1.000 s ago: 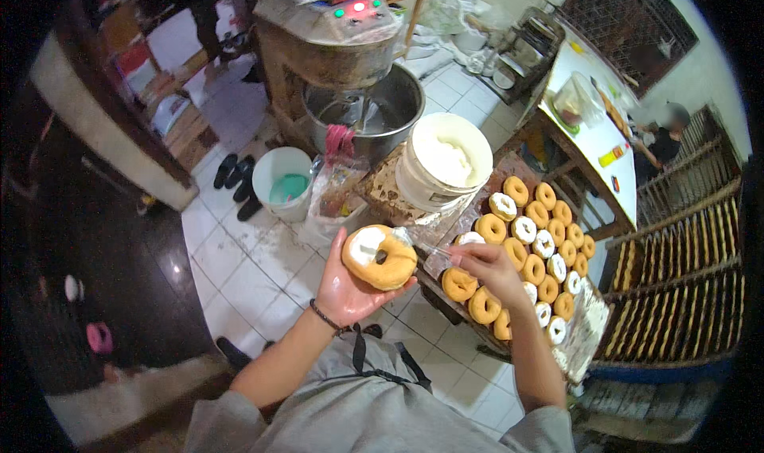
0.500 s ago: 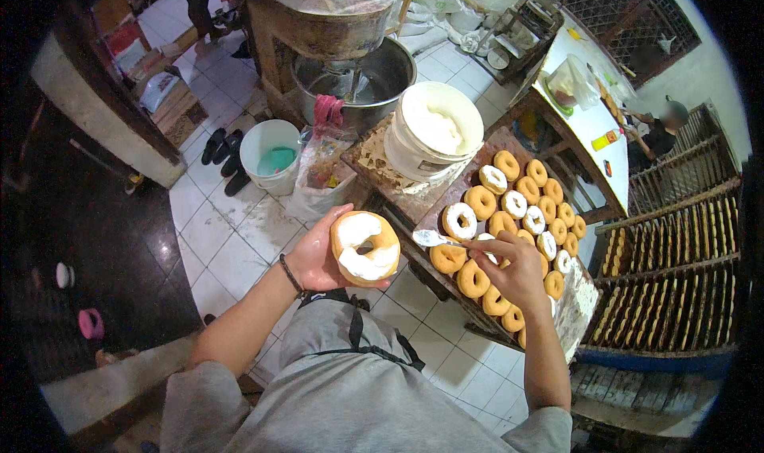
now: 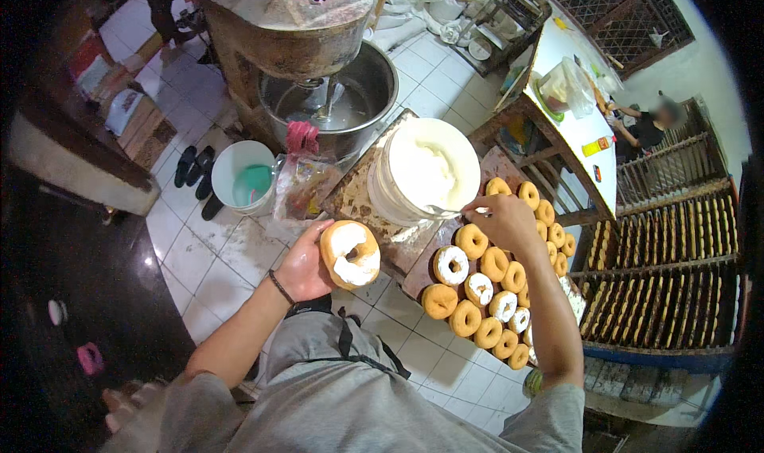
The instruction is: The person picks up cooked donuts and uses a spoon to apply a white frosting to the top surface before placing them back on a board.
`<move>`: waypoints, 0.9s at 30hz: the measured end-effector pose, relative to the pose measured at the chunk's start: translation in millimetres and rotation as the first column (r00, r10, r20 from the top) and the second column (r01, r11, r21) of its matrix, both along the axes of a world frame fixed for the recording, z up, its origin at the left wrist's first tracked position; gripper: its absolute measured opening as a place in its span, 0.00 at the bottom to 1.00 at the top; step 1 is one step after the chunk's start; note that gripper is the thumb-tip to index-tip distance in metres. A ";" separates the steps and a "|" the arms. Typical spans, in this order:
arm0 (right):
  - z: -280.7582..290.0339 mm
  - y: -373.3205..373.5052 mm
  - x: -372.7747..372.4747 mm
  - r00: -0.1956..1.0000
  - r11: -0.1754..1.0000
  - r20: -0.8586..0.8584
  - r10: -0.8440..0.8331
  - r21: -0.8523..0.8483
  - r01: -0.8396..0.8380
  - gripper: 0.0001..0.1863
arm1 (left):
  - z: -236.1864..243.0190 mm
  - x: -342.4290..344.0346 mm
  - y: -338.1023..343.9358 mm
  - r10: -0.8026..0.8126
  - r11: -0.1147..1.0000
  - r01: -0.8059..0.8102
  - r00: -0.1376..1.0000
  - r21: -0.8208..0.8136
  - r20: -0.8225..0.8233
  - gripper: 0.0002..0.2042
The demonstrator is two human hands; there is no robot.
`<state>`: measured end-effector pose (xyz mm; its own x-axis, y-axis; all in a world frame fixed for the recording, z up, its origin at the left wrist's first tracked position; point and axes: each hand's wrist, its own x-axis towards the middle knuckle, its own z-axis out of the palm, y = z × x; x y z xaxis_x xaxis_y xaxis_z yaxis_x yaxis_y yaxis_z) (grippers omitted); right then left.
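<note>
On the palm of my left hand [image 3: 301,268] rests a ring doughnut [image 3: 368,272], with white cream over most of its top and the fingers curled under its edge. My right hand [image 3: 509,226] pinches a small spreading knife [image 3: 440,211], whose blade reaches the near rim of a white bucket [image 3: 385,197]. Thick white cream [image 3: 430,165] lines the inside of that bucket. Beneath my right forearm, plain golden doughnuts [image 3: 465,318] and several cream-topped doughnuts [image 3: 452,265] lie in rows on a work table. My arm hides some of them.
A dough mixer [image 3: 278,35] with a steel bowl [image 3: 380,107] stands beyond the bucket. Left of it are a second white bucket [image 3: 231,182], a plastic bag [image 3: 306,186] and dark slippers [image 3: 191,167]. At right stand a white table [image 3: 569,155], a person [image 3: 649,131] and a rack of trays [image 3: 660,266].
My right hand has moved with the spreading knife from above the doughnuts up and left to the bucket rim. My left hand still holds the doughnut. The view has shifted slightly.
</note>
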<state>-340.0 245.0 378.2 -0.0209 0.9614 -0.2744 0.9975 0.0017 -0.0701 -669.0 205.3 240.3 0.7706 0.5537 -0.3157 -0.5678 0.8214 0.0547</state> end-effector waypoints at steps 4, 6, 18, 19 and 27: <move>-0.2 22.4 15.7 0.852 0.980 -0.511 -0.117 -0.197 0.016 0.12 | 14.4 -1.6 37.9 -0.021 1.000 0.022 0.999 -0.019 0.035 0.33; -4.6 14.5 7.8 0.620 0.955 -0.744 -0.249 -0.295 0.029 0.12 | 6.1 -3.6 58.2 -0.076 0.997 0.076 0.994 0.004 0.078 0.33; -5.6 7.9 -55.1 0.885 0.917 -0.427 0.184 0.400 0.003 0.16 | 22.9 1.1 134.4 -0.351 0.930 0.352 0.936 0.109 -0.026 0.29; -9.5 8.2 -43.3 0.897 0.917 -0.429 0.111 0.393 0.074 0.16 | 21.8 -0.2 139.0 -0.376 0.919 0.376 0.926 0.117 -0.021 0.29; 16.6 -7.1 -40.7 0.799 0.954 -0.596 -0.079 0.188 0.234 0.11 | 43.9 6.5 133.7 -0.234 0.948 0.253 0.965 0.191 -0.115 0.27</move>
